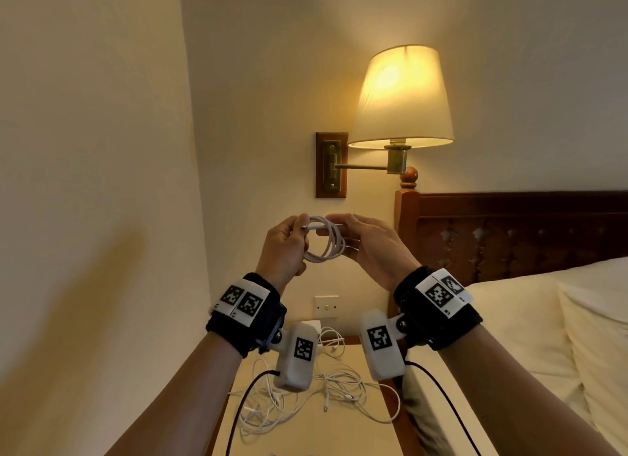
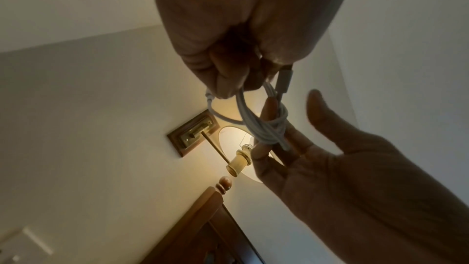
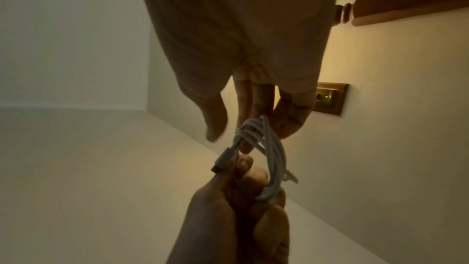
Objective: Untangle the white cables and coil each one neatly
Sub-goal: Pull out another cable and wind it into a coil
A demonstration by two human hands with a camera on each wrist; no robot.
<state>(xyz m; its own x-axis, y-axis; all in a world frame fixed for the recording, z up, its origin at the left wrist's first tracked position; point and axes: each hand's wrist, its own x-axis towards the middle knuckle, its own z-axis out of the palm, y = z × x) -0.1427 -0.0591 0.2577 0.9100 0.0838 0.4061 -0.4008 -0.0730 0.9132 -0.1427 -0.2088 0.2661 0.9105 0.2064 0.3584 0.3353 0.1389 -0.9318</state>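
Your left hand point(image 1: 284, 243) grips the coiled white cable point(image 1: 325, 243) in the air, connector point(image 3: 223, 158) pinched; your right hand point(image 1: 368, 241) supports the loops with straight fingers. Tuck that end through snugly so the coil holds, then lay it on the nightstand point(image 1: 306, 435) apart from the tangled cables point(image 1: 323, 391).

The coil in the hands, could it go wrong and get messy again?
Maybe. The coil hangs in the air, gripped by the left hand while straight fingers of the right hand pass through it. Its plug end sticks out loose, so the loops might spring open. If dropped, it could land in the tangle below.
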